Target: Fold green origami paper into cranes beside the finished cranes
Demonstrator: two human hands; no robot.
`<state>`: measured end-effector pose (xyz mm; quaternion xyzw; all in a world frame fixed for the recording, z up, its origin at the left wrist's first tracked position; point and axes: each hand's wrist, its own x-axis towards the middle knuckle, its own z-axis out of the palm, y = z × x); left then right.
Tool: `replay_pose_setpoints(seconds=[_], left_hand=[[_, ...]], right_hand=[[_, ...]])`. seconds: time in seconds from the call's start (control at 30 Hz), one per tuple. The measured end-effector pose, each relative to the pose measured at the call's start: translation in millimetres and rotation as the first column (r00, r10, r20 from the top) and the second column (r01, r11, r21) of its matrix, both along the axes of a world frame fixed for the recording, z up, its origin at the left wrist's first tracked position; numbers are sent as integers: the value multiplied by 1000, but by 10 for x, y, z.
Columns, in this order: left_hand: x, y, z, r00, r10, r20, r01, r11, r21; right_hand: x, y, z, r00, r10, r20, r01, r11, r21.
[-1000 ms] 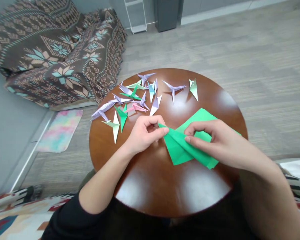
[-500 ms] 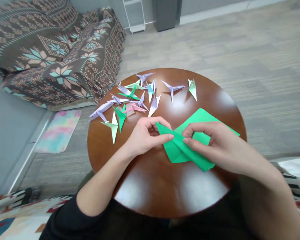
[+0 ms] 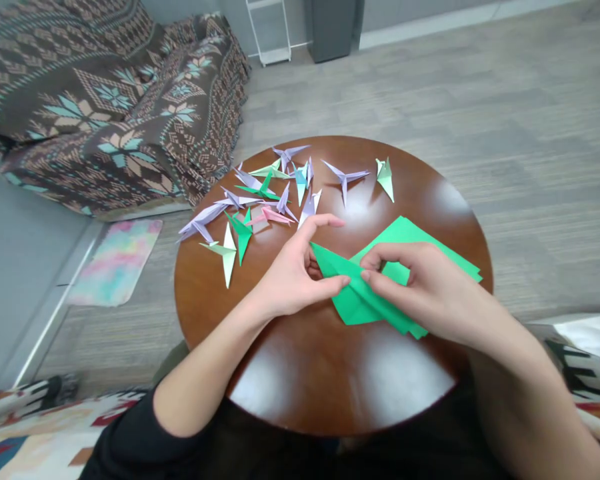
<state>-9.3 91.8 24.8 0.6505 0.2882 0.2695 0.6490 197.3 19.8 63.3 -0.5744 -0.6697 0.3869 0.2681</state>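
Between my hands is a partly folded piece of green paper (image 3: 336, 265), its narrow point aimed up and to the left. My left hand (image 3: 300, 273) grips its left part, the thumb lying on the near face and the index finger raised off the paper. My right hand (image 3: 410, 277) pinches the fold near the middle with thumb and index finger. Below and behind it lie flat green paper sheets (image 3: 405, 230), partly hidden by my right hand. Beyond my left hand several folded paper cranes stand grouped, among them a pink crane (image 3: 270, 215) and a green crane (image 3: 241, 233).
The round brown table (image 3: 300, 373) carries all of this. A purple crane (image 3: 345, 179) and a pale green crane (image 3: 385, 177) stand apart at its far side. Past the table are a sofa with a patterned cover (image 3: 130, 133), a colourful mat (image 3: 117, 263) and a white rack (image 3: 275, 55).
My left index finger has lifted and stretched out away from the paper. The folded green paper has turned slightly, showing more of its upper face. My right hand has shifted a little left.
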Motion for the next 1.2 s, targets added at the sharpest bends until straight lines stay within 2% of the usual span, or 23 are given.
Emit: replay_pose_setpoints(seconds=[0.2, 0.37, 0.53, 0.77, 1.07, 1.2], left_hand=[[-10, 3, 0, 1000, 3, 27, -2, 1000, -19], [-18, 8, -2, 1000, 18, 25, -18, 999, -36], [-22, 5, -25, 999, 35, -9, -34, 999, 30], [-28, -6, -61, 998, 64, -17, -63, 995, 80], [-31, 44, -24, 1000, 16, -17, -17, 999, -31], [-25, 44, 12, 999, 5, -49, -6, 1000, -24]], right_hand=[[-11, 2, -10, 999, -16, -29, 16, 1000, 1], [-4, 45, -56, 995, 31, -97, -34, 999, -29], [-25, 67, -66, 993, -2, -122, -5, 999, -53], [-55, 63, -67, 993, -14, -113, 9, 999, -49], [-44, 41, -44, 999, 16, -33, -20, 994, -110], [-9, 35, -47, 999, 43, 7, -41, 990, -132]])
